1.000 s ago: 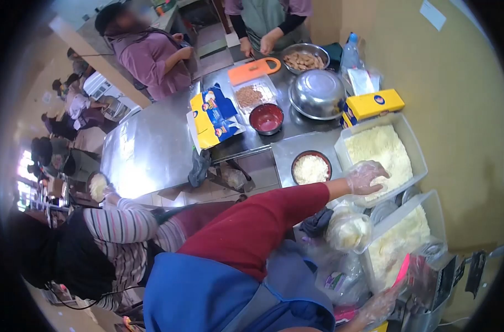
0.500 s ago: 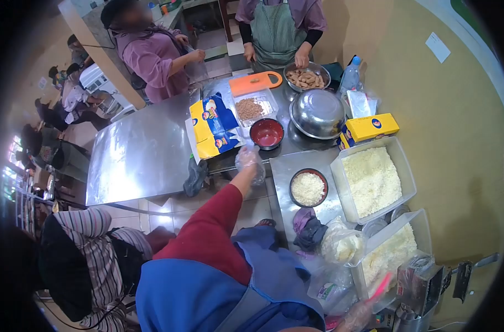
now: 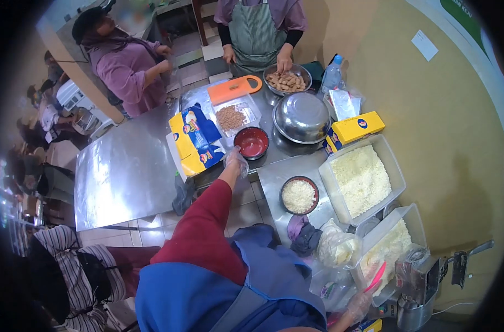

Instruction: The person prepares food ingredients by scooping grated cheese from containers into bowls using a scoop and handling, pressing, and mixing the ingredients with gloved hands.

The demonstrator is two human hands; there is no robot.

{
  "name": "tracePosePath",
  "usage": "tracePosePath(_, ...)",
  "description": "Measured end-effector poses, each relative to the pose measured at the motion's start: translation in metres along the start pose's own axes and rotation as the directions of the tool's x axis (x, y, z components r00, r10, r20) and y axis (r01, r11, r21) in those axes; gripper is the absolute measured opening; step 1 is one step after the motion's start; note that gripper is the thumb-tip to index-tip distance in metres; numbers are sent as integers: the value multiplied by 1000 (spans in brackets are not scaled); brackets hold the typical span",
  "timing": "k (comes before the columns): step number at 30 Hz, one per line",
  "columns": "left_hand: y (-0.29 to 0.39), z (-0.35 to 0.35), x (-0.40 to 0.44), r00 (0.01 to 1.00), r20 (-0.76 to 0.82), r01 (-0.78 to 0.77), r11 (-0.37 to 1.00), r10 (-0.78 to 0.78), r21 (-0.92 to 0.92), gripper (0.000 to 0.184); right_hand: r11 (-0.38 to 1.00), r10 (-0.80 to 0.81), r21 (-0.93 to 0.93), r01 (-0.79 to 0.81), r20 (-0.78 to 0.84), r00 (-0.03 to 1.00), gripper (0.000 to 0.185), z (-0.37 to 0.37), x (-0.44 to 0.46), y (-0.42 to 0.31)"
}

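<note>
My left hand (image 3: 236, 162), in a clear plastic glove, reaches forward and has its fingers on the near left rim of a bowl (image 3: 252, 143), red inside and black outside, on the metal table. My right hand (image 3: 359, 303), also gloved, is closed around a pink spatula (image 3: 377, 276) at the lower right. The spatula's blade lies over the nearer plastic tub (image 3: 417, 218) of pale grated crumbs. A second dark bowl (image 3: 299, 196), filled with similar pale shreds, sits between my two hands.
A larger tub (image 3: 400, 191) of shreds stands against the wall. An upturned metal bowl (image 3: 302, 116), yellow box (image 3: 358, 126), yellow-blue wrapper (image 3: 192, 138) and orange board (image 3: 234, 90) lie ahead. A co-worker's hand (image 3: 284, 60) is in a bowl of brown pieces (image 3: 288, 81).
My left hand has come closer to the red bowl and is now at its rim. My right hand and the pink spatula have moved slightly forward. The whole view has shifted a little.
</note>
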State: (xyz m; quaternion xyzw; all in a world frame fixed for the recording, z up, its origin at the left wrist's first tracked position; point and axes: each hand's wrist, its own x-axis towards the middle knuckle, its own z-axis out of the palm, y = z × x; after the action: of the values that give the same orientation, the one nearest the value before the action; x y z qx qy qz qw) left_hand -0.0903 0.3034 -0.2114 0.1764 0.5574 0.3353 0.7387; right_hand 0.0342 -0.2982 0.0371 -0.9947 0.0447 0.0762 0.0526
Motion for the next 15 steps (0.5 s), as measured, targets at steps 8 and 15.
tracePosePath(8, -1, 23, 13, 973, 97, -200, 977, 207, -79, 14, 968, -176, 89, 235, -426, 887, 48, 13, 2, -1)
tracePosePath(15, 4, 40, -23, 951, 249, -160, 981, 182, -106, 11, 956, 6, 287, 69, -253, 967, 39, -59, 3, -95)
